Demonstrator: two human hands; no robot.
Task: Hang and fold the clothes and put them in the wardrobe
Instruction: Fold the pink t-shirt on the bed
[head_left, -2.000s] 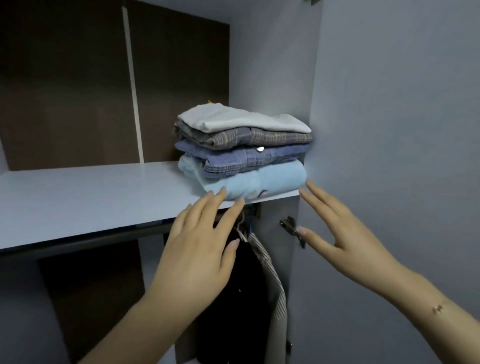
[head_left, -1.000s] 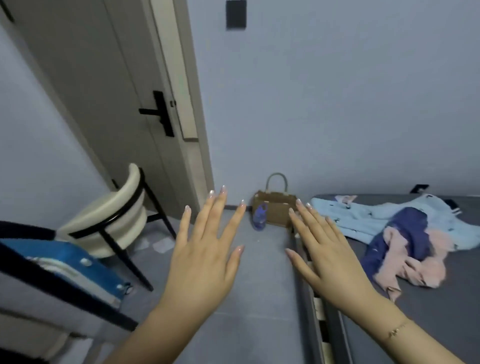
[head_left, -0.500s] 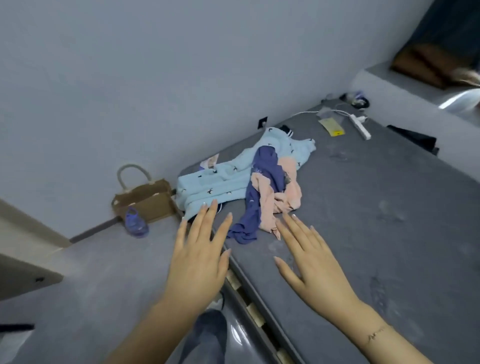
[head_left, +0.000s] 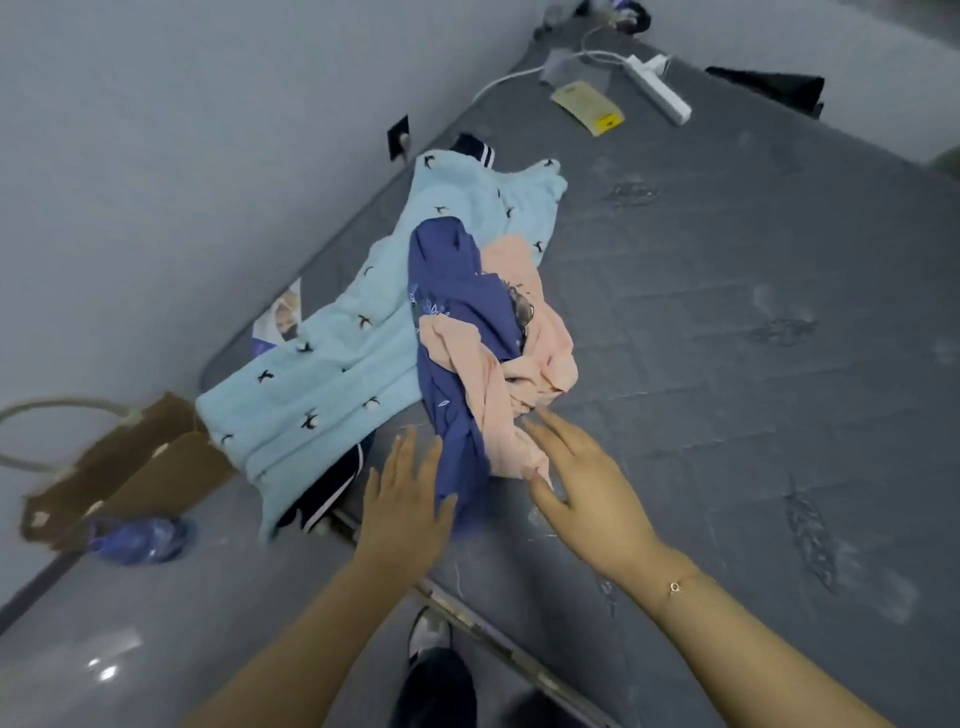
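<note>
Navy garment: was tangled with the peach garment on the grey mattress, over the light-blue top.
Left hand: fingers were straight, spread, nothing held.
Right hand: fingers were spread beside the peach hem.
Technique: one piece would best be lifted alone.
Room: bare mattress lay rightward; bed edge was near.

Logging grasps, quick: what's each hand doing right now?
Left hand: open, fingers straight, over the blue garment.
Right hand: open, fingertips at the pink garment, holding nothing.
</note>
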